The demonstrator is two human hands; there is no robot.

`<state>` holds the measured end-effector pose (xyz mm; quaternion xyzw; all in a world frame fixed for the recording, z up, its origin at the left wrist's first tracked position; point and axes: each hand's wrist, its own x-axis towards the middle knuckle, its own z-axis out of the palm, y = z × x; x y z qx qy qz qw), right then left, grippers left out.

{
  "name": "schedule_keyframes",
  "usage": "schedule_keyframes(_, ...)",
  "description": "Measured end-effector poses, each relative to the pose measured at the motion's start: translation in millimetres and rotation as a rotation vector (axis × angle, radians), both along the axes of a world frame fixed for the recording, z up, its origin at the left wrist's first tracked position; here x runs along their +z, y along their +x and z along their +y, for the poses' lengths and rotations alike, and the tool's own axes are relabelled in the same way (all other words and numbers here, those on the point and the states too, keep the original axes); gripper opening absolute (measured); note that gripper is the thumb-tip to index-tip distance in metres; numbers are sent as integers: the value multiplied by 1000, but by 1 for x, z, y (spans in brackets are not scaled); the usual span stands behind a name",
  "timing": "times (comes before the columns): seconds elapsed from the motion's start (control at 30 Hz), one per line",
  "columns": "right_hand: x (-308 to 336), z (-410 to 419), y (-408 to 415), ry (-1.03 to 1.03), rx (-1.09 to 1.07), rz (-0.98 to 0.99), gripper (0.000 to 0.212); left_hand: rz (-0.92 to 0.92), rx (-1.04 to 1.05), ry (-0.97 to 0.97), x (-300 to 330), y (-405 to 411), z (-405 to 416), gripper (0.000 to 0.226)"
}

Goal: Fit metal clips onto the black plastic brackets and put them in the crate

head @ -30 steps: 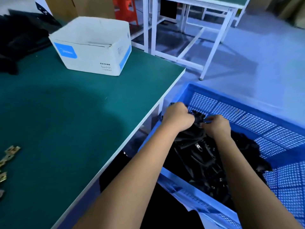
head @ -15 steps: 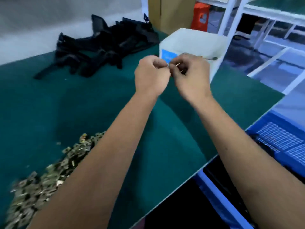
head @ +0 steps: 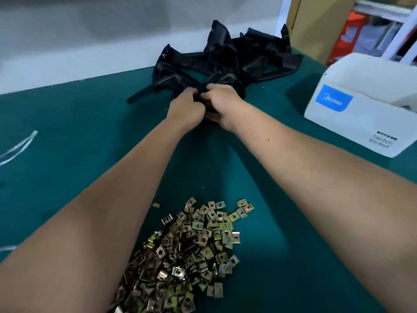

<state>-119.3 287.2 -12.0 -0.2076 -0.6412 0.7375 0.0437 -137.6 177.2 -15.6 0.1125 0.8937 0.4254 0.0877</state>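
A heap of black plastic brackets (head: 228,57) lies at the far side of the green table. Both arms reach forward to its near edge. My left hand (head: 186,108) and my right hand (head: 222,102) meet there, fingers curled round one black bracket (head: 204,98) between them. Most of that bracket is hidden by the hands. A pile of brass-coloured metal clips (head: 191,251) lies near me, partly under my left forearm. The crate is out of view.
A white cardboard box (head: 365,105) with a blue label stands at the right of the green table (head: 79,136). A white cord (head: 18,147) lies at the left edge. A brown carton (head: 320,26) and white frames stand behind the table.
The view swung from the blue crate to the table. My hands left the crate, pinched something small in mid-air, then reached forward to the bracket heap and took hold of a bracket.
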Motion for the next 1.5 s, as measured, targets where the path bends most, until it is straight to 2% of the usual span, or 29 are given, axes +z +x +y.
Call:
schedule_keyframes(0.03,-1,-2,-1,2,-74,9,32,15,1,15,-1,0,-2,49)
schedule_keyframes(0.1,-5,-6,3,97,-206,32,30,26,-1,86,-1,0,-7,50)
schedule_keyframes(0.2,-5,-16,26,431,-331,159,29,18,22,281,7,8,-16,43)
schedule_keyframes(0.3,2,-39,63,714,-184,412,25,-5,41,568,28,29,-31,9)
schedule_keyframes(0.33,4,-50,74,713,-83,481,26,-1,39,620,36,38,-40,9)
schedule_keyframes(0.4,10,-63,90,602,103,517,32,-4,27,645,48,50,-58,26)
schedule_keyframes(0.5,18,-74,107,580,344,475,35,52,-14,563,62,67,-94,36)
schedule_keyframes(0.6,26,-85,119,714,537,479,40,209,-65,287,68,80,-126,21)
schedule_keyframes(0.67,30,-95,127,816,626,480,42,234,-98,169,63,91,-141,17)
schedule_keyframes(0.77,32,-111,138,975,707,517,39,237,-52,217,47,107,-163,9)
schedule_keyframes(0.87,31,-131,146,1096,796,522,35,323,90,245,31,110,-189,23)
schedule_keyframes(0.93,29,-144,150,1169,983,467,24,402,157,253,22,112,-207,28)
schedule_keyframes(1.0,25,-153,152,1242,1168,390,14,539,173,162,16,117,-223,30)
schedule_keyframes(1.03,22,-156,151,1268,1215,363,15,610,145,71,15,120,-228,33)
schedule_keyframes(1.1,17,-158,150,1281,1235,328,16,693,59,-121,10,125,-236,41)
schedule_keyframes(1.2,13,-156,148,1241,1220,292,9,567,-39,-304,1,128,-239,38)
schedule_keyframes(1.33,9,-141,150,1180,1148,306,14,302,-63,-271,-10,125,-233,26)
schedule_keyframes(1.4,7,-128,152,1078,1067,325,14,290,-5,-270,-14,119,-224,41)
schedule_keyframes(1.5,2,-105,151,719,811,351,11,272,158,-189,-19,113,-207,66)
